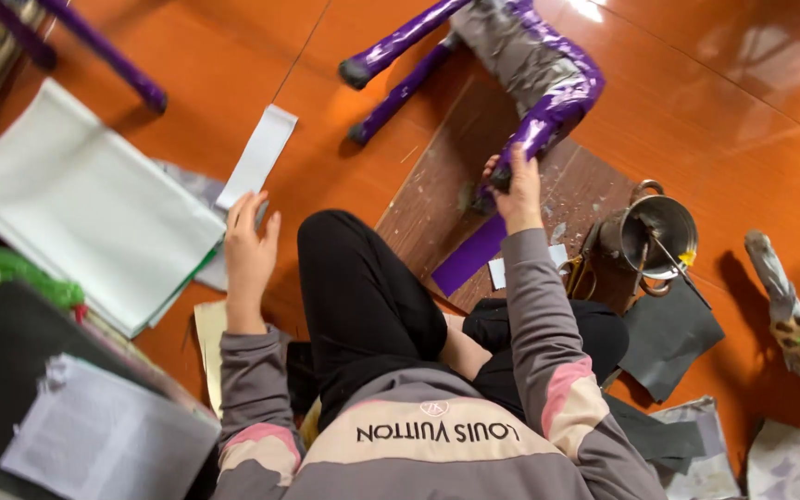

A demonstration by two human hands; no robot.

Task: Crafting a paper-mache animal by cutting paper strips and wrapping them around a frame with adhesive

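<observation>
The floor (715, 83) is glossy orange tile, mirroring the light, and the board (437, 204) on it is dark, scuffed wood. Shiny purple foil paper wraps the animal figure (548, 74), with matt grey paper pulp left bare, and a white paper strip (258, 154) looks smooth; the metal pot (659, 231) is polished

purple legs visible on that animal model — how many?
3. Two legs, and, stick out left of the model's body. The third points down, gripped by the right hand. A fourth may be hidden.
</observation>
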